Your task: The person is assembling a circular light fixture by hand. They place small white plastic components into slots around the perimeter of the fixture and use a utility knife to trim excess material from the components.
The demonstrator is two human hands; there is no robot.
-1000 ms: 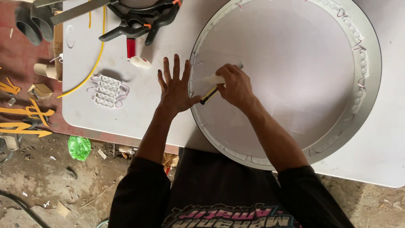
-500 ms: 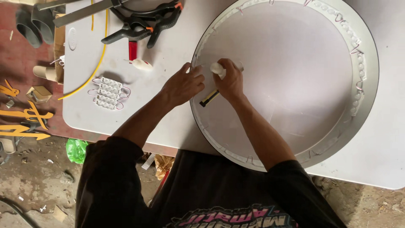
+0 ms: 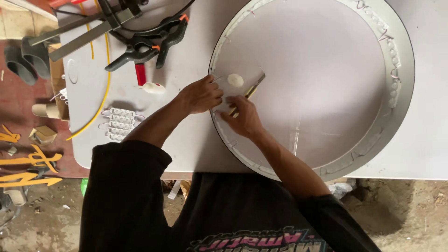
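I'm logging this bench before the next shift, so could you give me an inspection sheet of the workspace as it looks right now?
Surface: white table, smudged, its front edge over a dirt floor.
Job's things: large round white tray with small modules strung along its inner wall; a small white oval piece lies inside near the left rim.
Clutter: black spring clamps, metal bar, a cluster of white modules, a red-and-white tool.
Grippers: left hand rests at the tray's rim; right hand holds a thin blade tool.
Cables: yellow cable curving over the table's left side.
Surroundings: orange cut-out shapes, black sandals.
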